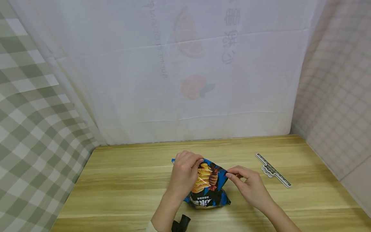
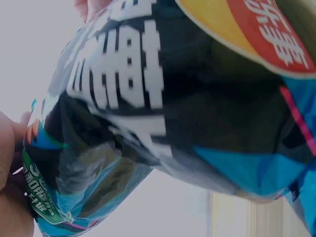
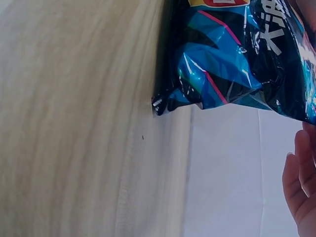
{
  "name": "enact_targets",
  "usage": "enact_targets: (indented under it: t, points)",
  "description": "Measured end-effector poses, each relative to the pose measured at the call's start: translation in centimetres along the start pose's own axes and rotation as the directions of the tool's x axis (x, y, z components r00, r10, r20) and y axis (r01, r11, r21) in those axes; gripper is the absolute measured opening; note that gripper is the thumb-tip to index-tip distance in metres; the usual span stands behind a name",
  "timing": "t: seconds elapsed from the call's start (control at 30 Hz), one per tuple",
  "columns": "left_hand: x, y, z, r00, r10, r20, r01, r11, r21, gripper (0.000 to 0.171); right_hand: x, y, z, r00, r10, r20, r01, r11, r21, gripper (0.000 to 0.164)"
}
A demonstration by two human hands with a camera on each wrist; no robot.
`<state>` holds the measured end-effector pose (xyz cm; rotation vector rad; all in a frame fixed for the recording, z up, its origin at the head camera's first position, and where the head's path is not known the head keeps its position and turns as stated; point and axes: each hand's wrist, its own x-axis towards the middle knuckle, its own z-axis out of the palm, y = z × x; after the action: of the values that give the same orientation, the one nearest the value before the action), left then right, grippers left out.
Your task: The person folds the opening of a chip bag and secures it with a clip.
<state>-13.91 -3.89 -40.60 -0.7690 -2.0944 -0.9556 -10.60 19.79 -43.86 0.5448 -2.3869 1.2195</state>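
A blue and black potato chip bag (image 1: 206,188) stands on the wooden table with its base down, a picture of golden chips on its front. My left hand (image 1: 185,172) grips its upper edge on the left, covering part of that side. At the upper right corner, my right hand (image 1: 247,183) pinches the edge between thumb and fingers. White lettering and a yellow and red logo show up close on the bag (image 2: 197,113) in the left wrist view. In the right wrist view, the bag's lower corner (image 3: 207,74) touches the tabletop.
Right of my right hand lies a long, narrow black and white clip-like piece (image 1: 272,170). A black object (image 1: 181,224) shows beside my left forearm. White cloth (image 1: 139,83) hangs behind the table (image 1: 121,183), with checked cloth (image 1: 29,129) at the left.
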Motion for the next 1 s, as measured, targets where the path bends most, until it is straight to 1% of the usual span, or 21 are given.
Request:
enact_targets:
  t: [0.27, 0.4, 0.53, 0.67, 0.77, 1.0]
  points:
    - [0.0, -0.3, -0.2, 1.000, 0.019, 0.017, -0.019, 1.000, 0.002, 0.009, 0.0, 0.1, 0.1, 0.999, -0.025, -0.034, 0.024, 1.000, -0.008, 0.029]
    - [0.0, -0.4, -0.3, 0.999, 0.030, 0.020, -0.030, 0.999, -0.012, 0.010, 0.1, 0.2, 0.2, 0.996, -0.066, -0.058, 0.068, 0.997, 0.033, 0.032]
    - [-0.1, -0.4, -0.4, 0.999, 0.024, 0.029, -0.023, 0.999, -0.038, 0.015, 0.2, 0.4, 0.4, 0.989, -0.118, -0.088, 0.125, 0.989, 0.083, 0.034]
    - [-0.1, -0.3, -0.5, 0.999, 0.018, 0.033, -0.016, 0.998, -0.067, 0.019, 0.1, 0.6, 0.4, 0.984, -0.146, -0.106, 0.159, 0.979, 0.124, 0.036]
    - [-0.1, -0.3, -0.6, 0.999, 0.018, 0.042, -0.014, 0.997, -0.082, 0.021, 0.1, 0.7, 0.4, 0.981, -0.162, -0.107, 0.177, 0.974, 0.143, 0.036]
    - [-0.1, -0.4, -1.1, 0.995, 0.007, 0.095, 0.003, 0.995, -0.100, 0.036, 0.2, 0.9, 0.0, 0.984, -0.162, -0.072, 0.173, 0.966, 0.194, 0.041]
